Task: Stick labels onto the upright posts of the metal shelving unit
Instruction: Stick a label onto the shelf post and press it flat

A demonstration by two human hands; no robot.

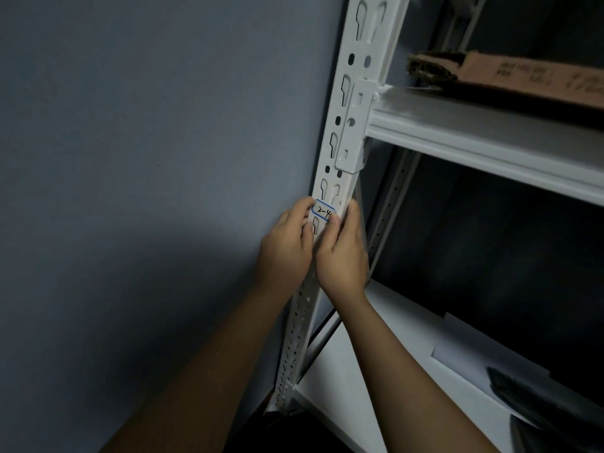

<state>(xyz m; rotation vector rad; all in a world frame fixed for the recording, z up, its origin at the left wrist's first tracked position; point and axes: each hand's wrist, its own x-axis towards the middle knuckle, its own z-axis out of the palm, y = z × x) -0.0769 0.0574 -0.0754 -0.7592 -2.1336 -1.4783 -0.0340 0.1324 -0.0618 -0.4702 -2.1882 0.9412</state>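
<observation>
**Label on the post, a thumb at each end**

Label (323,211), white with a blue border and handwritten "2-4", lies flat across the front face of the post (354,103), just below a pair of keyhole slots.

Largest in view is the grey wall (130,158), filling the left side. Next comes the white metal shelving: the post runs tilted from the top centre down to the lower middle, its face punched with keyhole slots and round holes. A beam (483,142) hooks into the post by a bracket above the label. On the upper shelf lies a cardboard box (523,78), printed on its side. The lower shelf (376,371) holds a pale sheet and something dark, too dim to identify.

Both hands wrap the post from opposite sides. The left hand (286,246) curls around the post's left edge, thumb pressing the label's left end. The right hand (343,253) curls around the right edge, thumb tip covering the label's lower right corner. The label sits between the two thumbs, at the top of the grip, with the palms below it.
</observation>
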